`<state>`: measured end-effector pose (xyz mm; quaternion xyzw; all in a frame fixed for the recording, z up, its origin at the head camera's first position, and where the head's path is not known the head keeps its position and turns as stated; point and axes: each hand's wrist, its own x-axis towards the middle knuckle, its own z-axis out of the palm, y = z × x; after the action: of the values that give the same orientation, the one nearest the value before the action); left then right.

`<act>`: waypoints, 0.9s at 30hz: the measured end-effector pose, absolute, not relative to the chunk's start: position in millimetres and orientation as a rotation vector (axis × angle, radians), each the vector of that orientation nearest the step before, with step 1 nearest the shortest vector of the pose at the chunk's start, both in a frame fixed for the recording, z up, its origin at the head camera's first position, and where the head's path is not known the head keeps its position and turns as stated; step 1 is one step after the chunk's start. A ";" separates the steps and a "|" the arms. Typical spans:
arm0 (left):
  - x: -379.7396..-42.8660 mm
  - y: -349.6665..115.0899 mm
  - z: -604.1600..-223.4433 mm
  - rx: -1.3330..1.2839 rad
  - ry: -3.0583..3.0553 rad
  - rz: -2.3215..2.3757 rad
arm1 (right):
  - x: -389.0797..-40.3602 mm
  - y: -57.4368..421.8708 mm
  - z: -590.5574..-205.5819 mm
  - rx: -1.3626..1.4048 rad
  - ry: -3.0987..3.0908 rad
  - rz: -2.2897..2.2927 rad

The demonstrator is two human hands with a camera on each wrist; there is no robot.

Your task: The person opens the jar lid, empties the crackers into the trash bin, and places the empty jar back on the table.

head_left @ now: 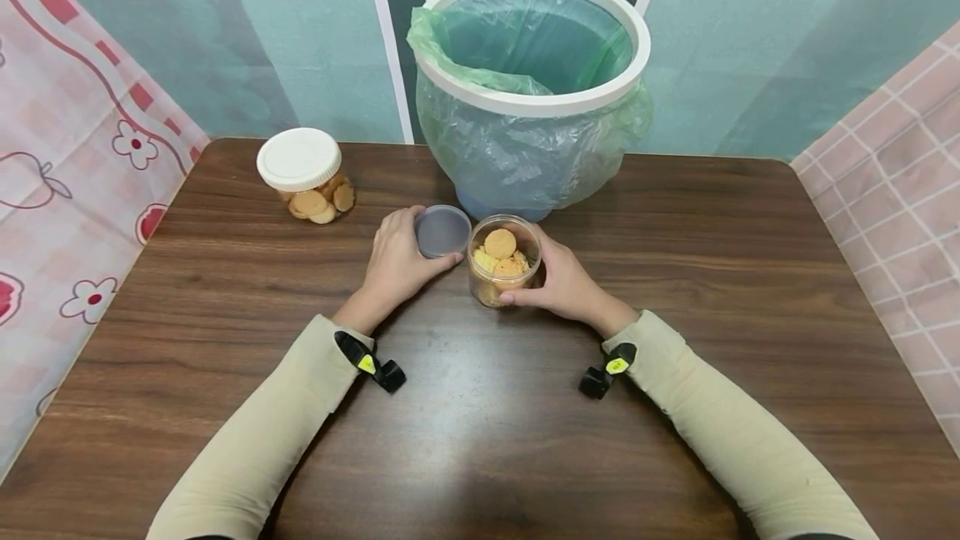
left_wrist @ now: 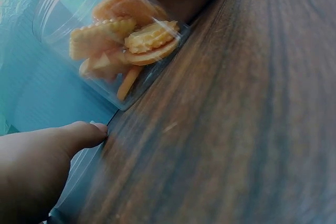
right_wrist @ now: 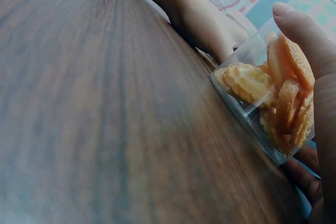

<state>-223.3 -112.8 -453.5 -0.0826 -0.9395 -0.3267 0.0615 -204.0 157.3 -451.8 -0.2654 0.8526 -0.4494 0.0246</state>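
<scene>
A clear round jar (head_left: 486,286) with several round, golden biscuits (head_left: 499,243) inside stands uncovered on the table, just in front of the bin. My right hand (head_left: 566,277) grips it from the right side, thumb at the front. Through the jar wall the biscuits (right_wrist: 289,93) also show in the right wrist view. Left of the jar is a greyish round lid (head_left: 442,232), which my left hand (head_left: 397,257) holds by its rim between thumb and fingers. The left thumb (left_wrist: 84,135) shows in the left wrist view; the other left fingers are hidden there.
A second jar (head_left: 324,200) of biscuits, closed by a white lid (head_left: 299,158), stands at the back left. Behind both hands rises a bin (head_left: 540,104) with a white rim and green bag (head_left: 525,148). The wooden table (head_left: 480,440) ends at a blue wall covering.
</scene>
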 end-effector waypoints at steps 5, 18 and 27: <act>-223.9 -113.0 -454.9 -0.269 -2.849 -0.949 | -202.7 156.6 -449.8 -0.812 2.628 -1.395; -222.7 -112.7 -455.7 -0.238 -2.857 -0.924 | -202.4 156.4 -450.2 -0.820 2.630 -1.396; -220.5 -111.3 -455.5 -0.225 -2.875 -0.910 | -201.9 157.0 -449.6 -0.821 2.638 -1.384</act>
<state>-220.5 -111.3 -455.5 -0.0744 -0.9491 -0.3004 0.0588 -201.9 157.0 -449.6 -0.2655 0.8534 -0.4478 0.0256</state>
